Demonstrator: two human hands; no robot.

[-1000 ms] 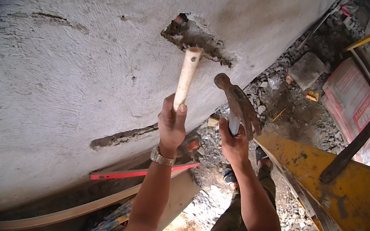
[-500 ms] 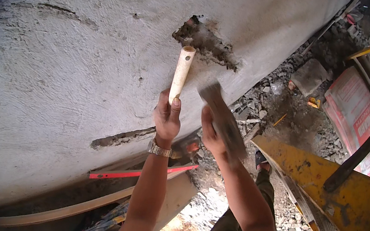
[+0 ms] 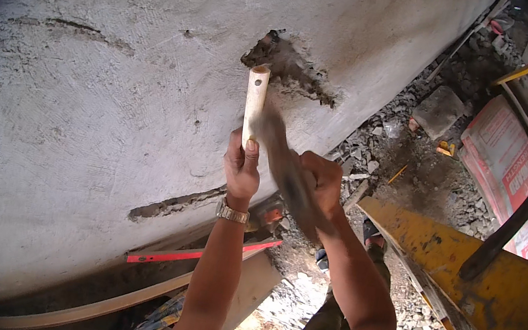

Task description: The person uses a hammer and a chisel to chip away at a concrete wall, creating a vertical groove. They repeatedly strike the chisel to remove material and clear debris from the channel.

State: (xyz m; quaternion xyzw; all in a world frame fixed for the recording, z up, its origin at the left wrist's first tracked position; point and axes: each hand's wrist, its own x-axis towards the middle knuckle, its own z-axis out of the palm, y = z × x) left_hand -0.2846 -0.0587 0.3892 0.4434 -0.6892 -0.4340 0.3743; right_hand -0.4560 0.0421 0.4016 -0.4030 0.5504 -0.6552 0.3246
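My left hand (image 3: 242,170) is wrapped round the lower end of a pale, hollow-looking tube (image 3: 256,98), thumb on its near side. The tube has a small dark hole near its top end and stands out before the plastered wall (image 3: 100,111), just below a ragged broken hole (image 3: 293,69). On the right, my right hand (image 3: 324,178) is closed on a long, flat, dark grey slab-like tool (image 3: 289,169), smeared by motion. Its upper end overlaps the tube in view; whether they touch I cannot tell. The fingers' grip on it is partly hidden.
A chiselled groove (image 3: 178,205) runs low in the wall. Below it lie a red spirit level (image 3: 194,256) and a long wooden strip (image 3: 89,309). Rubble (image 3: 377,148), pink-and-white sacks (image 3: 506,162) and a yellow metal beam (image 3: 469,266) are on the right.
The grey tool has swung left, its upper end reaching across the tube. My right hand has turned and moved slightly right and now shows right of the tool. My left hand has hardly moved.
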